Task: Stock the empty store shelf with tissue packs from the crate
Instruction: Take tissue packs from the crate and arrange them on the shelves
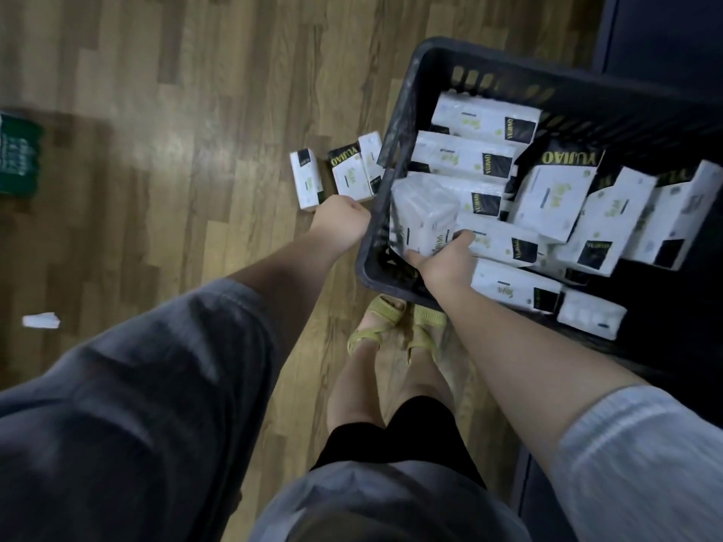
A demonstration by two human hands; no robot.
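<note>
Hands (446,260) (344,221) grip crate (395,158) — tissue packs (481,123) inside.

Crate (395,150) packed with tissue packs (465,156), little gap between; three loose packs (340,176) on floor (156,111) beside rim (left side); floor beyond open.

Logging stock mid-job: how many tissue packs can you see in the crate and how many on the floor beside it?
Tissue packs in the crate: about 11 visible, one gripped by the right hand
Tissue packs on the floor: 3
Total: about 14; overlaps may hide more.
</note>
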